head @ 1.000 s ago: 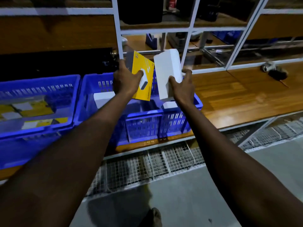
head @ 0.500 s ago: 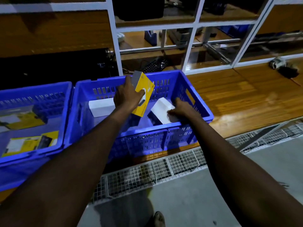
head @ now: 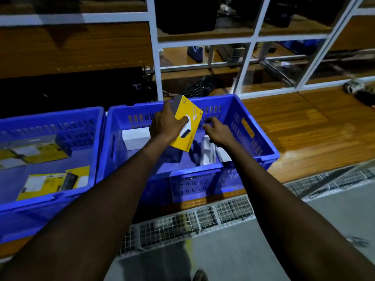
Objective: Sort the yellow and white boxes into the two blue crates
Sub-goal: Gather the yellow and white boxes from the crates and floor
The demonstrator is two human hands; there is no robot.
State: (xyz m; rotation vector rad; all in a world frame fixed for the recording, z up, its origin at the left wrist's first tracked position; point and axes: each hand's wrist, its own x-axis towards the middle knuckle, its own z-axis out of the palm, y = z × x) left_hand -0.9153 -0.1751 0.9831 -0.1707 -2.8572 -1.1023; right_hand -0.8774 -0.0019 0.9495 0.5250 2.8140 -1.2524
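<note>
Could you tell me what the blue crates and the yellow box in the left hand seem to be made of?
Right blue crate: looks like moulded plastic, with slotted walls and a slight sheen; left blue crate alike. Yellow box, held by the left hand: probably printed cardboard, given its crisp edges and smooth printed face.

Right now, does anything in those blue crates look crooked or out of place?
One white box in the right crate stands tilted on its edge instead of lying flat, just below the empty right hand. The left hand holds a yellow box over that crate.
</note>
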